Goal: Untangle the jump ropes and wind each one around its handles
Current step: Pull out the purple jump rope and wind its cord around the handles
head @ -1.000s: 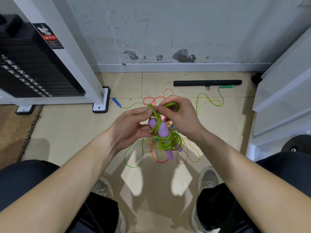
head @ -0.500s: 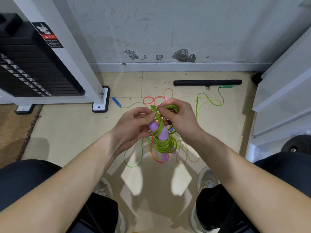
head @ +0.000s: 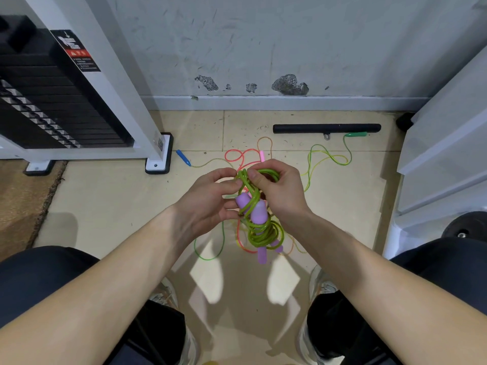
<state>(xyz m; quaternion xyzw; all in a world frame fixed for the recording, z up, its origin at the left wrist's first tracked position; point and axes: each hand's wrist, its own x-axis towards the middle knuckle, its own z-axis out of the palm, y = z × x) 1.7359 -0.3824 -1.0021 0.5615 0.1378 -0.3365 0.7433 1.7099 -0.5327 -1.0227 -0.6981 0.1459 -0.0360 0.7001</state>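
Observation:
A green jump rope (head: pixel 264 234) is coiled around its two purple handles (head: pixel 257 210), held upright above the floor. My left hand (head: pixel 208 200) grips the handles from the left. My right hand (head: pixel 279 192) pinches a loop of the green cord at the top of the bundle. On the floor beneath lies a tangle of thin cords: a red-pink cord (head: pixel 238 155) with a pink handle (head: pixel 262 155), and a multicoloured cord (head: pixel 328 158) running from a blue handle (head: pixel 183 158) to a green handle (head: pixel 357 134).
A white weight-stack machine (head: pixel 87 101) stands at the left, its foot (head: pixel 159 160) on the tiles. A black bar (head: pixel 326 127) lies by the wall. White panels (head: pixel 445 154) and a black weight plate (head: pixel 466 227) stand at the right. My knees and shoes frame the bottom.
My right hand has shifted the top loop of green cord slightly over the handles. The bundle hangs a little lower and more upright than a second ago.

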